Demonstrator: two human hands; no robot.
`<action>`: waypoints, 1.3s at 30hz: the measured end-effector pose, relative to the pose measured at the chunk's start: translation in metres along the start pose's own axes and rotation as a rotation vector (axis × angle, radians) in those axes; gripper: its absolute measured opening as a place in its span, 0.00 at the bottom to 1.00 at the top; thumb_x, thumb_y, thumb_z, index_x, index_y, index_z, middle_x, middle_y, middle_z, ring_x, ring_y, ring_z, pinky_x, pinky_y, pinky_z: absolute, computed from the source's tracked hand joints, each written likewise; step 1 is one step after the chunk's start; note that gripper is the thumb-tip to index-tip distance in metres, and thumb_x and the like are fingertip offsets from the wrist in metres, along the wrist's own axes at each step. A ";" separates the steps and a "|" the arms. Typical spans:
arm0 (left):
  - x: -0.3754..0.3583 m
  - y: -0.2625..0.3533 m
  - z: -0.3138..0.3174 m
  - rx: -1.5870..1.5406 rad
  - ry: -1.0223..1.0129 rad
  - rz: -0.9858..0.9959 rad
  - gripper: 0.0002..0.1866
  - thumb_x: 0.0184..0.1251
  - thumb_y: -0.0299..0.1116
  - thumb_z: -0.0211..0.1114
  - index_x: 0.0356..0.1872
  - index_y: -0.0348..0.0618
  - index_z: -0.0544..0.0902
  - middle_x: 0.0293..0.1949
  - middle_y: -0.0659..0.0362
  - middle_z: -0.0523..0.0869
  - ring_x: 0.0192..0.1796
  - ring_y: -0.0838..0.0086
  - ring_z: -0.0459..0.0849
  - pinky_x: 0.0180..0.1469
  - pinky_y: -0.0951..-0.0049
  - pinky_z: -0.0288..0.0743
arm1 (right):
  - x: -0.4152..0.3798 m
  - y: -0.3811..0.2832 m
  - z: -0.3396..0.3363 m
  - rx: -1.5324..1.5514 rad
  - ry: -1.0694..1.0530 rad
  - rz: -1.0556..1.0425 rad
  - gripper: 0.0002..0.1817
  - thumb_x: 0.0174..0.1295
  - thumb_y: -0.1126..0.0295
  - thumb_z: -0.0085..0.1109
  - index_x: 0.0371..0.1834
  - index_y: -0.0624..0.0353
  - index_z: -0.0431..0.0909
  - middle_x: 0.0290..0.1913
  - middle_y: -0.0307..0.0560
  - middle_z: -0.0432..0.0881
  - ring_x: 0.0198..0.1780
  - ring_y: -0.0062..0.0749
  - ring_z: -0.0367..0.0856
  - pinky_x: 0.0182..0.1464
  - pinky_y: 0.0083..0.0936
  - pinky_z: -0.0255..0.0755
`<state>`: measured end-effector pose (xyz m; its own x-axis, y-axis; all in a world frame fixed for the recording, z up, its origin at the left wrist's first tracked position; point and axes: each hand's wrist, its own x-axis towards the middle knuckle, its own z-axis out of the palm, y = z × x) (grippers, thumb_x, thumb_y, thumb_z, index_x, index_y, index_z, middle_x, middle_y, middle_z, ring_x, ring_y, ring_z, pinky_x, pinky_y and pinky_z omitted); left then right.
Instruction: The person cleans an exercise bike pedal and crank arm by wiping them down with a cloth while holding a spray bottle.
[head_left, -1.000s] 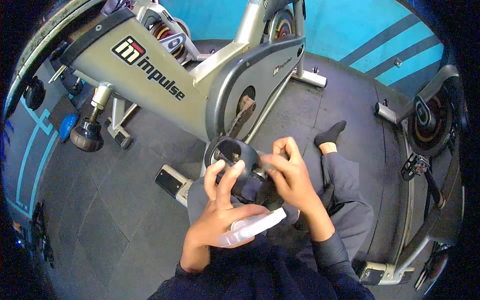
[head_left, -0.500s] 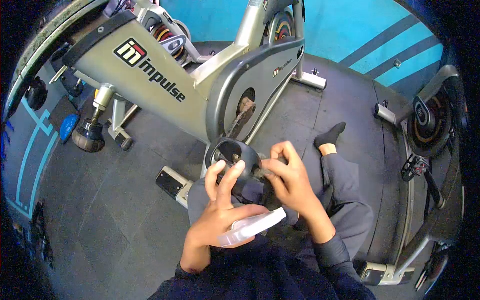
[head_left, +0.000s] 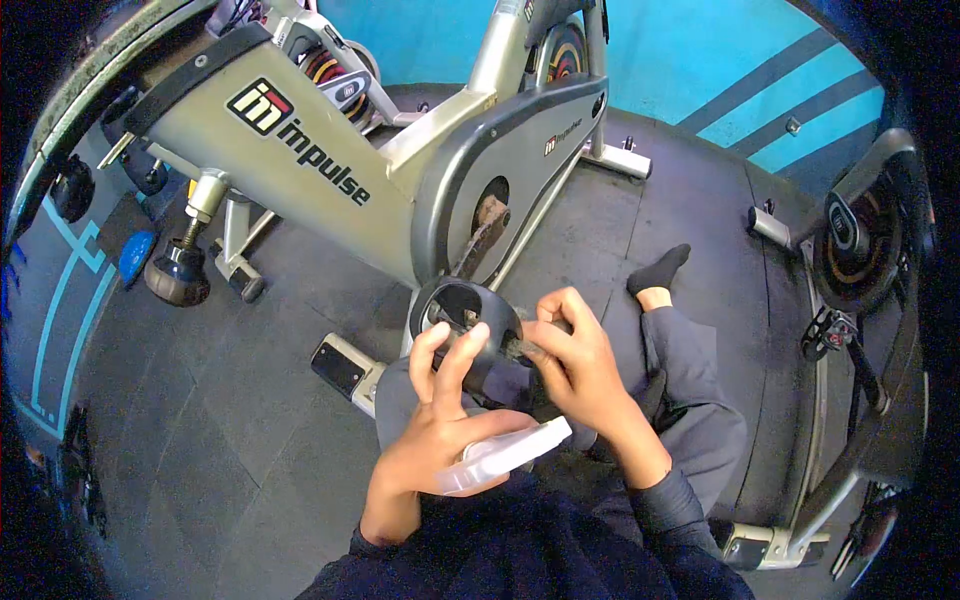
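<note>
The black pedal (head_left: 485, 325), with a toe cage, hangs on a rusty crank arm (head_left: 488, 240) of a grey spin bike (head_left: 340, 150). My left hand (head_left: 440, 420) steadies the pedal's near side with two fingertips. Under its thumb, against the palm, it grips a translucent plastic container (head_left: 500, 455) with a white edge. My right hand (head_left: 580, 360) is closed in a pinch at the pedal's right side. Between those fingers is a small grey-brown scrap (head_left: 520, 348), rag-like, pressed to the pedal; its exact kind cannot be made out.
My bent leg (head_left: 690, 370) and a foot in a black sock (head_left: 660, 270) lie to the right of the pedal. Another bike (head_left: 860, 240) stands at the right. The bike's front foot (head_left: 345, 370) rests on dark floor tiles (head_left: 200, 420). A blue wall (head_left: 700, 60) is behind.
My right hand has shifted slightly at the pedal's side, and less of the scrap shows. My left hand and the container stay in place.
</note>
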<state>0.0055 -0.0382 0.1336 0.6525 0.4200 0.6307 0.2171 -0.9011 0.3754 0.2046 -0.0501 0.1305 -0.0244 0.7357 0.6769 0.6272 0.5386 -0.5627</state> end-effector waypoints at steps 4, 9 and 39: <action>0.002 0.003 -0.004 -0.032 -0.049 -0.057 0.20 0.37 0.46 0.74 0.37 0.58 0.89 0.73 0.43 0.54 0.72 0.40 0.41 0.72 0.47 0.38 | 0.002 0.004 -0.002 -0.097 0.039 0.022 0.11 0.50 0.76 0.62 0.38 0.55 0.79 0.38 0.49 0.70 0.43 0.45 0.74 0.43 0.34 0.72; 0.001 0.002 0.000 -0.045 0.009 -0.019 0.20 0.35 0.45 0.75 0.37 0.58 0.89 0.72 0.44 0.54 0.72 0.41 0.41 0.72 0.47 0.39 | -0.006 -0.002 0.003 0.019 0.025 0.024 0.12 0.49 0.77 0.62 0.39 0.57 0.79 0.38 0.49 0.70 0.42 0.46 0.75 0.43 0.34 0.72; 0.003 0.004 0.000 0.020 0.016 -0.032 0.19 0.35 0.43 0.76 0.35 0.60 0.90 0.72 0.46 0.55 0.72 0.42 0.43 0.71 0.48 0.40 | -0.031 0.004 0.014 -0.162 0.209 -0.154 0.17 0.41 0.76 0.62 0.39 0.55 0.81 0.38 0.48 0.79 0.35 0.41 0.80 0.34 0.32 0.76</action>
<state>0.0082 -0.0409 0.1371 0.6329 0.4503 0.6298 0.2522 -0.8890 0.3822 0.1970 -0.0653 0.1007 0.0212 0.5408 0.8409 0.7450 0.5523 -0.3740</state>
